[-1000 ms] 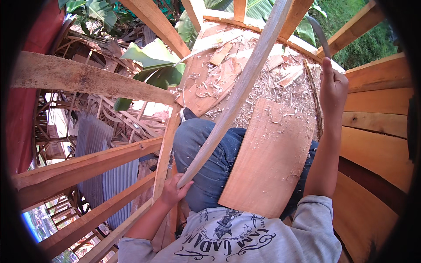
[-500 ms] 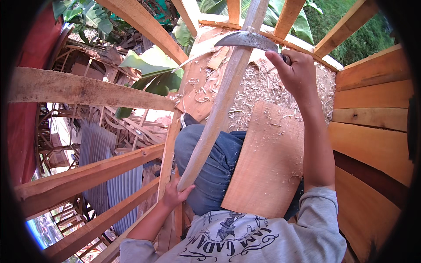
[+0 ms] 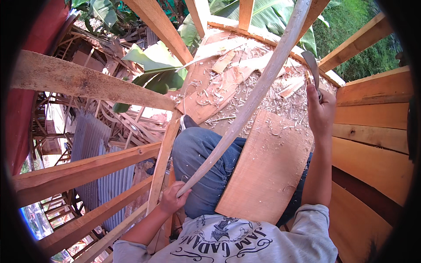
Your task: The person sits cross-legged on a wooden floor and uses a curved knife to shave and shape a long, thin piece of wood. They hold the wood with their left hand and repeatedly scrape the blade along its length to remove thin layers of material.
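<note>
Wooden pole (image 3: 263,86) | slanted over left knee (image 3: 195,142), far end out of view | near end gripped in left hand (image 3: 174,197) | curved knife (image 3: 312,66) clasped in right hand (image 3: 322,107), held off pole | shavings (image 3: 205,96) strewn; some paring seemingly done, remainder cannot be told

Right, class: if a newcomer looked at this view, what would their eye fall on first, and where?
Probably the long pale pole, slanting from the left hand at lower left of centre up to the top edge. Next might be the curved blade, held upright in the right hand at upper right. Then the broad board over the person's lap, with curly shavings strewn beyond it.
</note>
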Demonstrator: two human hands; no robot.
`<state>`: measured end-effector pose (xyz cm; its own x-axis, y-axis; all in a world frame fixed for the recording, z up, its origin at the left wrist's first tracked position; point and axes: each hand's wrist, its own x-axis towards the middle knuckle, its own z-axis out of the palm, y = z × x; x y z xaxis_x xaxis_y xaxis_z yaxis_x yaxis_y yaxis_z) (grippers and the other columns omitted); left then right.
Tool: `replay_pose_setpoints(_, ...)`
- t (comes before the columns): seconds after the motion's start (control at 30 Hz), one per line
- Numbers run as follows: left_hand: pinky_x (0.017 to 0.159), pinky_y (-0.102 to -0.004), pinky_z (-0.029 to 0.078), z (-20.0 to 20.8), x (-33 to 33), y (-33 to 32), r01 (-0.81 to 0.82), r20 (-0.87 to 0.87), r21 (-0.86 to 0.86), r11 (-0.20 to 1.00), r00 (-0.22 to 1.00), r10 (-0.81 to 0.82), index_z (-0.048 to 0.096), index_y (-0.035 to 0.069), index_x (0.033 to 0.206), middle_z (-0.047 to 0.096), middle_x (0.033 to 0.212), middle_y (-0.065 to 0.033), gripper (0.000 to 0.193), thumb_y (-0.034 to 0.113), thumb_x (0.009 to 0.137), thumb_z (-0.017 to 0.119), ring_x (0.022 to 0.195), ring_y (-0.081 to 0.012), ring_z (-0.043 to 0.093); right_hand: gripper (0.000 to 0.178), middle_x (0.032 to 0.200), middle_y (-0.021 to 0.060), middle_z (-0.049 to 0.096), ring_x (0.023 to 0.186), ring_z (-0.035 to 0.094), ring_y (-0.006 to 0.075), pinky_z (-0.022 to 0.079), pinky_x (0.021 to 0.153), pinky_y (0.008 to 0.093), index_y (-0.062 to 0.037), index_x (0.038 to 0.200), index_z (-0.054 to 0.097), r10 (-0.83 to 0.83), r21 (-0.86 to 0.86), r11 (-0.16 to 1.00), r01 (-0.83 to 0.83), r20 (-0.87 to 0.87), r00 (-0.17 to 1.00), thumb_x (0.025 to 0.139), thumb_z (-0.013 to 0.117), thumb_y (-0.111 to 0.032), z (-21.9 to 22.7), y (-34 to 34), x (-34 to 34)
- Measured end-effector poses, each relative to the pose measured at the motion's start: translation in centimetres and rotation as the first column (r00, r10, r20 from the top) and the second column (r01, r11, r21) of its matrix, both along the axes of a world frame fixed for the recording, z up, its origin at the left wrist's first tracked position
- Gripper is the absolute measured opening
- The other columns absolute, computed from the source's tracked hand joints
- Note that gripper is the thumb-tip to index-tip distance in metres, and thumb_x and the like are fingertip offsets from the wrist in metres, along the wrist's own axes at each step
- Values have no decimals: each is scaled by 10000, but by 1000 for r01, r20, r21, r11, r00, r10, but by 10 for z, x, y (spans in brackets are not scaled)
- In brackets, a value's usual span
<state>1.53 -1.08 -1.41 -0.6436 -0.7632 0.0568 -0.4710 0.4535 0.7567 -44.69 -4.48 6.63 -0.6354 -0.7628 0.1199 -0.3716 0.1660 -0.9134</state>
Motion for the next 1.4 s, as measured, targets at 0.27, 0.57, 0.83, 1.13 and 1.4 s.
replay_pose_setpoints(0.27, 621, -381, 527, -9, -5, 21, -48, -5, -145, 988, 999, 48, 435, 6, 1035, 600, 945, -215, 398, -55, 720, 672, 748, -358, 639, 484, 455, 51, 397, 391, 416, 145, 315, 392, 295, -30, 570, 503, 194, 71, 981, -181, -283, 939, 725, 770, -403, 19, 68, 61)
replay_pose_setpoints(0.57, 595, -390, 527, -9, -7, 19, -38, -4, -253, 967, 999, 39, 450, 5, 1039, 606, 976, -202, 390, -31, 722, 675, 721, -365, 638, 601, 461, 51, 363, 394, 425, 207, 343, 403, 332, -67, 548, 442, 272, 189, 962, -195, -667, 693, 667, 737, -577, 42, 40, 67)
replay_pose_setpoints(0.83, 615, -392, 534, -8, -7, 20, -81, -20, -265, 961, 997, 78, 488, -16, 1040, 610, 992, -202, 384, -30, 705, 675, 734, -365, 644, 657, 412, -9, 367, 346, 412, 132, 336, 360, 282, -114, 485, 373, 196, 132, 979, -156, -821, 537, 641, 718, -651, 45, 11, 55)
replay_pose_setpoints(1.13, 628, -395, 541, -8, -7, 19, -100, -17, -249, 963, 995, 99, 521, -23, 1016, 616, 1013, -200, 341, -12, 711, 673, 741, -365, 650, 642, 444, 34, 351, 384, 383, 184, 322, 395, 317, -69, 536, 424, 166, 113, 985, -127, -806, 568, 639, 737, -619, 49, 1, 47)
replay_pose_setpoints(1.4, 630, -396, 543, -6, -5, 19, -124, -15, -199, 972, 992, 123, 525, -14, 1011, 614, 1026, -200, 342, -7, 707, 683, 753, -369, 650, 639, 460, 52, 332, 416, 346, 198, 309, 420, 320, -43, 547, 428, 136, 82, 990, -116, -782, 609, 669, 743, -585, 48, -8, 47)
